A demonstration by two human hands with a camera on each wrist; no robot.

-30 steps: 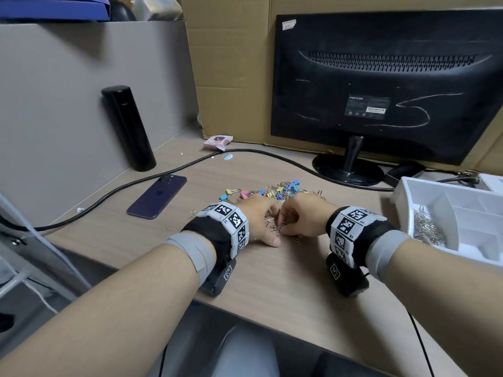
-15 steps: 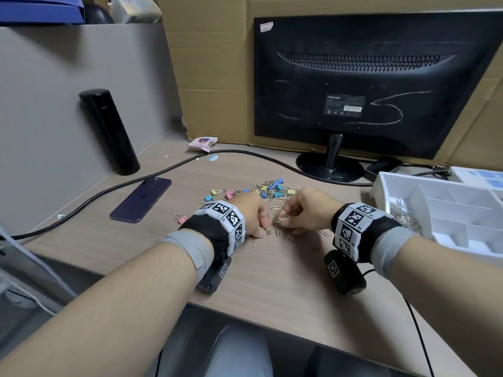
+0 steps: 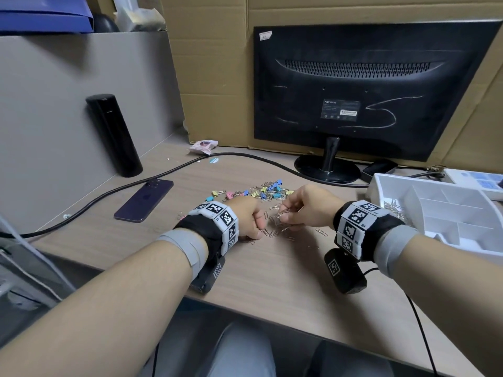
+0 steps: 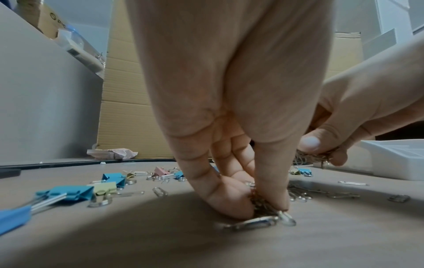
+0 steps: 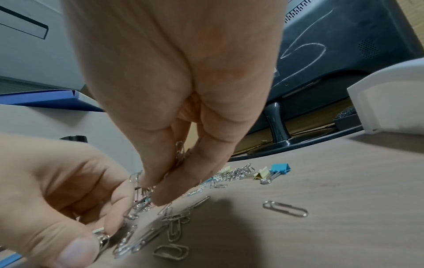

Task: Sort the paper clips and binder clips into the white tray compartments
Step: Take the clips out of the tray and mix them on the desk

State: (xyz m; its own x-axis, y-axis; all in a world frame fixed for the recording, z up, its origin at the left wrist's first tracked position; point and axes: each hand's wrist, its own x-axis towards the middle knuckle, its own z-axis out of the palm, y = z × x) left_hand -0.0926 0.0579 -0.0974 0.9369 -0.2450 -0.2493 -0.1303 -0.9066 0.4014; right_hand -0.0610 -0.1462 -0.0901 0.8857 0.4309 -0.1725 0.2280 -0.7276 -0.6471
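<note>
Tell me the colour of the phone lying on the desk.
Dark purple phone; the head view shows it best.

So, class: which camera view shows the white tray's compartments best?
The head view: the white tray is seen from above, dividers visible, paper clips in its left compartment. The left wrist view shows only its side and rim; the right wrist view only a corner.

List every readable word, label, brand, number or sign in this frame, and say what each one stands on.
"POVIZON", roughly; small and soft: rear label of the monitor.
Rest of that label, including its barcode: too small to read.
White sticker at the monitor's top corner: unreadable.
Chalk-like scrawl across the monitor's back: no clear letters.
Square coded markers on the wristbands: patterns; tiny characters beside them unreadable.
Cardboard printing in the left wrist view: cut off, blurred.
</note>
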